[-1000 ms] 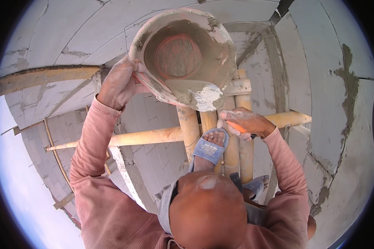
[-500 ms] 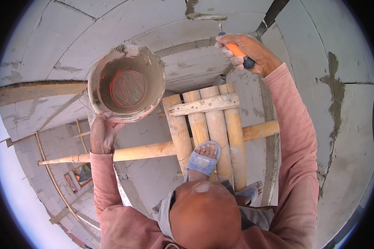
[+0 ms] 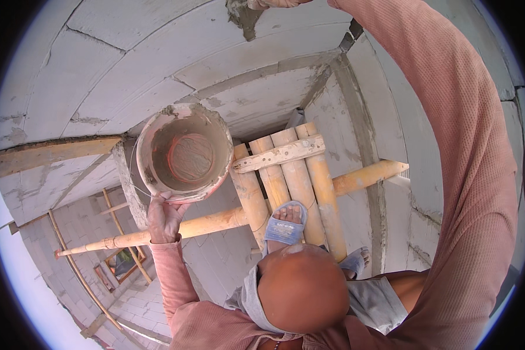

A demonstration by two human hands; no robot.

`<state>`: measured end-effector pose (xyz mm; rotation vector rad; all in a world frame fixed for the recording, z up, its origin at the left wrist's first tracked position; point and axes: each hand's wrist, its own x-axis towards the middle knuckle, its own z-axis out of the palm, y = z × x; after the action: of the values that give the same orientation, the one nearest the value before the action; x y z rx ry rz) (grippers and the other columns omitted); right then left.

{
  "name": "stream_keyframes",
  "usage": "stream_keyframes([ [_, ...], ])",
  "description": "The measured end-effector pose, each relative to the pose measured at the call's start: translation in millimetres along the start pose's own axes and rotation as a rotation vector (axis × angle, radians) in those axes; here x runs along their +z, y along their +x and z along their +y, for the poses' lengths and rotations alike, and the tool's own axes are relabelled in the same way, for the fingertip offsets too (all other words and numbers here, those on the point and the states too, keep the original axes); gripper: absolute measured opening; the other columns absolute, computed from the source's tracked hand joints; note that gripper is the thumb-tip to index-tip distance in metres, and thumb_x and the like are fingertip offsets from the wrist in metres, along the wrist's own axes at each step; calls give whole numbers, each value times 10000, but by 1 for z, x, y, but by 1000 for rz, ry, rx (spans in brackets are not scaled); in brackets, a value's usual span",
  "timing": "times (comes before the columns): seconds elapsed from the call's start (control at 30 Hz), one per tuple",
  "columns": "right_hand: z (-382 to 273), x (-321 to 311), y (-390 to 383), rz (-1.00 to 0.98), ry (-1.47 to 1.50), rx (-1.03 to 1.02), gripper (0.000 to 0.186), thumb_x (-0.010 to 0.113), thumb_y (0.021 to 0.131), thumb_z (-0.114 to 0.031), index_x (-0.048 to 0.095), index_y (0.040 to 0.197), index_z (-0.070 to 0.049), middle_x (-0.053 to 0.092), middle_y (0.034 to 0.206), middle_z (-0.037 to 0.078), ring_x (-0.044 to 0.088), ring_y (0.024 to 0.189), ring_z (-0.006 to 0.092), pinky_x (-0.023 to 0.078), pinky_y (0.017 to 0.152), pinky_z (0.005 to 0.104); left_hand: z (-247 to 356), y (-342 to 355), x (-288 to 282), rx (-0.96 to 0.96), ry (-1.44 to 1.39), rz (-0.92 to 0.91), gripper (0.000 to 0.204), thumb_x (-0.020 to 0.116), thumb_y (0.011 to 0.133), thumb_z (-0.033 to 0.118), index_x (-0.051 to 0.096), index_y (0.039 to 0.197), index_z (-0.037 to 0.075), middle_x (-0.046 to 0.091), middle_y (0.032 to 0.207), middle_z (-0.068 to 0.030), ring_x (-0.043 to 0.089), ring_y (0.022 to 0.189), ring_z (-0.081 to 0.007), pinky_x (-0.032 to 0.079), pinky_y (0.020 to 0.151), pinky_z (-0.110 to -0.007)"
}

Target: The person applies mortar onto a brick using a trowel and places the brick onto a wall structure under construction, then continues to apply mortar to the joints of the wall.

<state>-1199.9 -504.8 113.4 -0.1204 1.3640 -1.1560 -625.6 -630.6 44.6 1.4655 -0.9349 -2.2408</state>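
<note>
My left hand (image 3: 164, 219) is closed on the near edge of a mortar-smeared bucket (image 3: 151, 157), holding it up and tilted so that its inside shows. Some grey mortar (image 3: 192, 157) lies at its bottom, and a thin wire handle hangs on its left side. At the top edge my right hand (image 3: 280, 2) is mostly cut off, with its arm stretched up against the wall. Its visible fingers look curled; the trowel it held is out of the picture. Beside those fingers a patch of wet mortar (image 3: 243, 18) sticks to the block wall (image 3: 216, 46).
My sandalled feet stand on a platform of bamboo poles (image 3: 291, 181) with a nailed wooden crosspiece (image 3: 280, 153). A long bamboo pole (image 3: 210, 223) runs beneath it. Block walls rise ahead and at right, with a timber beam (image 3: 52, 154) at left. Below are more block walls and thin poles.
My right hand has risen leftward to the top edge, taking the orange-handled trowel out of view. The mortar patch there now spreads lower. My left hand and the bucket have shifted slightly right and down.
</note>
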Motion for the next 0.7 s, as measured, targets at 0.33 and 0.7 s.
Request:
stream_keyframes([
  [0.33,55,26,-104,-22,-398,-73,452,612,914,-359,577,1211,-21,610,1055,195,579,966,266,470,786,390,2,-1,-41,-21,22,56,229,458,950,37,486,1176,9,612,1171,-218,665,1031,-417,605,865,-570],
  [0.7,236,9,-121,538,-855,-288,790,663,862,-524,488,1414,13,571,1292,243,521,1253,324,413,1037,437,-10,-10,-33,-25,-53,10,240,453,940,23,487,1178,23,618,1170,-195,660,1039,-435,595,867,-609],
])
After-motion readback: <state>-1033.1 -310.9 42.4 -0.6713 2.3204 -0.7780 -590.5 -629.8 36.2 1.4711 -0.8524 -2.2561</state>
